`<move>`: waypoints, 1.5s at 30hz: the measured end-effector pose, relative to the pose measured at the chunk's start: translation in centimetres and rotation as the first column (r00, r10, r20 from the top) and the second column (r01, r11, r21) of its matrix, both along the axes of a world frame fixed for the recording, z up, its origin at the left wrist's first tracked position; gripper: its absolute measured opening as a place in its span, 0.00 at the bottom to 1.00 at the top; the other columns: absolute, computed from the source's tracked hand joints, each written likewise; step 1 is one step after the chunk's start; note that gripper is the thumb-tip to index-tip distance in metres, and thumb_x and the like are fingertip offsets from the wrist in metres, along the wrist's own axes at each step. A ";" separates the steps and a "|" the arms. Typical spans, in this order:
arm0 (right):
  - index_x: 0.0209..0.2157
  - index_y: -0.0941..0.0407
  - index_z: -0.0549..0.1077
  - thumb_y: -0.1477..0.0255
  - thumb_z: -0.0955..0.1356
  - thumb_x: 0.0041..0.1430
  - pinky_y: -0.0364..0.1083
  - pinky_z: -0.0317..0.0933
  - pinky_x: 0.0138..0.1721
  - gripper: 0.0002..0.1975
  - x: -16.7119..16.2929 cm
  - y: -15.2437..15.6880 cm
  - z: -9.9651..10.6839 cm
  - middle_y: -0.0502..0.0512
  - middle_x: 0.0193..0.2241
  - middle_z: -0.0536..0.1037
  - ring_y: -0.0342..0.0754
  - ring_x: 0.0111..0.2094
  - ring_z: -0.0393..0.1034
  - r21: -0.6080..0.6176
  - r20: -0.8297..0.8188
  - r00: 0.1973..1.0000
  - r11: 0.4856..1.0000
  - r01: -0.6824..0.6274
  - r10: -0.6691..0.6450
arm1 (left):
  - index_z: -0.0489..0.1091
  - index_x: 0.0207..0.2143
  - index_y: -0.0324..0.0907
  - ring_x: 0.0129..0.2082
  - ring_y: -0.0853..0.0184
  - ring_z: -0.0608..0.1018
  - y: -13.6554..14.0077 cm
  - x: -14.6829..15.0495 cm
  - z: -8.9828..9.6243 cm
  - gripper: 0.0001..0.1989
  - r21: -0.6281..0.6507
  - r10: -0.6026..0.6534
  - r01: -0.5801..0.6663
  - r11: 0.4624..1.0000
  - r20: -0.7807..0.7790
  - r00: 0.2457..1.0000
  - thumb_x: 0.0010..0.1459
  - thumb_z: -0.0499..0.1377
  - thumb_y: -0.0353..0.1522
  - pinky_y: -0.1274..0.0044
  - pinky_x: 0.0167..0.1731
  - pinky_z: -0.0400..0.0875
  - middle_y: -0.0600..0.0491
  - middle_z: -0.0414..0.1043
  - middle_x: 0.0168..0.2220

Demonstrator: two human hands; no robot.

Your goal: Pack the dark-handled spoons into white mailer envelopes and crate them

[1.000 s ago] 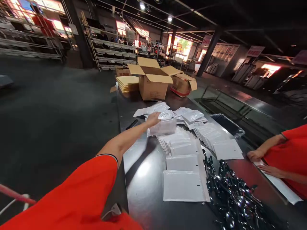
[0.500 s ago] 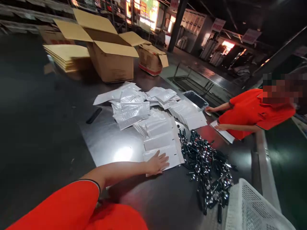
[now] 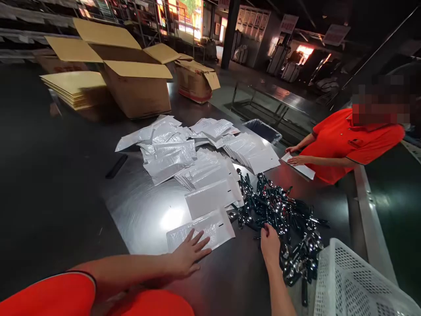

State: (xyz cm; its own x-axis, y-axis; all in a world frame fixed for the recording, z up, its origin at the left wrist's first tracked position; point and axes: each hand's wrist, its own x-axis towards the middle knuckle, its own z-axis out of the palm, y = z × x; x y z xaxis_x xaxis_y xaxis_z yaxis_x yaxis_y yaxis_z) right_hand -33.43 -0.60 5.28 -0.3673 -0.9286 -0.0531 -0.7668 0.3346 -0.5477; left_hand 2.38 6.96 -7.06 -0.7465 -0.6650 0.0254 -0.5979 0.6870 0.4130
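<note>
One metal table (image 3: 144, 210), dim hall (image 3: 226, 81) beyond; left fingers (image 3: 198, 239) apart, right fingers (image 3: 269, 231) curled, grip unclear

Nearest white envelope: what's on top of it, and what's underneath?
The person's left hand is spread over the near edge of the nearest white envelope. Dark tabletop shows beside it; whatever lies directly underneath is covered and can't be seen.

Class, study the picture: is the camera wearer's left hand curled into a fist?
No, the left hand is spread open over the near edge of a white padded mailer.
</note>
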 end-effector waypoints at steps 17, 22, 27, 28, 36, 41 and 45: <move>0.35 0.59 0.73 0.81 0.62 0.62 0.48 0.65 0.45 0.09 -2.3 -9.1 -1.8 0.60 0.35 0.73 0.53 0.41 0.72 0.125 -0.268 0.951 0.984 -0.125 0.155 | 0.69 0.50 0.45 0.42 0.58 0.73 -2.4 -3.8 3.5 0.10 0.046 0.213 -0.208 0.977 -0.129 0.969 0.68 0.54 0.30 0.68 0.43 0.64 0.49 0.77 0.44; 0.43 0.60 0.76 0.77 0.61 0.64 0.49 0.68 0.46 0.13 -4.9 -7.4 -1.6 0.62 0.38 0.75 0.54 0.41 0.75 0.127 -0.337 0.921 0.979 -0.161 0.195 | 0.69 0.49 0.43 0.41 0.58 0.72 -2.6 -3.8 3.0 0.10 0.016 0.201 -0.202 0.979 -0.215 0.956 0.68 0.52 0.28 0.67 0.42 0.62 0.48 0.75 0.44; 0.62 0.63 0.69 0.83 0.61 0.57 0.53 0.67 0.61 0.31 -5.4 -7.2 -2.1 0.71 0.57 0.75 0.61 0.62 0.70 0.131 -0.411 0.849 0.943 -0.304 0.331 | 0.69 0.49 0.43 0.40 0.60 0.72 -2.8 -3.8 2.7 0.12 -0.024 0.194 -0.207 0.978 -0.260 0.946 0.70 0.48 0.26 0.67 0.41 0.62 0.47 0.75 0.42; 0.64 0.63 0.68 0.86 0.61 0.54 0.53 0.65 0.63 0.34 -5.5 -7.5 -2.4 0.71 0.60 0.73 0.61 0.65 0.67 0.140 -0.425 0.828 0.930 -0.339 0.365 | 0.69 0.49 0.43 0.40 0.60 0.72 -2.8 -3.8 2.7 0.12 -0.027 0.189 -0.204 0.979 -0.265 0.945 0.70 0.48 0.26 0.67 0.41 0.62 0.47 0.75 0.42; 0.63 0.60 0.71 0.91 0.60 0.51 0.54 0.67 0.58 0.37 -7.6 -12.9 -3.6 0.72 0.60 0.75 0.61 0.63 0.69 0.333 -0.469 0.651 0.802 -0.495 0.597 | 0.68 0.50 0.43 0.39 0.58 0.72 -2.6 -3.8 1.5 0.13 -0.064 0.182 -0.210 0.976 -0.299 0.937 0.66 0.50 0.26 0.66 0.40 0.63 0.46 0.74 0.42; 0.55 0.63 0.75 0.87 0.62 0.56 0.57 0.63 0.57 0.26 -8.3 -13.8 -3.7 0.72 0.49 0.78 0.61 0.53 0.72 0.445 -0.477 0.544 0.724 -0.527 0.690 | 0.67 0.51 0.43 0.39 0.58 0.72 -2.5 -3.9 1.8 0.14 -0.070 0.185 -0.216 0.974 -0.307 0.934 0.67 0.49 0.26 0.66 0.41 0.64 0.46 0.75 0.42; 0.54 0.62 0.75 0.86 0.59 0.60 0.56 0.62 0.54 0.24 -8.2 -12.2 -3.5 0.71 0.48 0.77 0.61 0.52 0.71 0.492 -0.515 0.476 0.700 -0.518 0.713 | 0.66 0.52 0.42 0.39 0.58 0.72 -2.7 -3.9 2.4 0.14 -0.089 0.172 -0.210 0.974 -0.319 0.932 0.66 0.49 0.25 0.66 0.40 0.63 0.46 0.75 0.42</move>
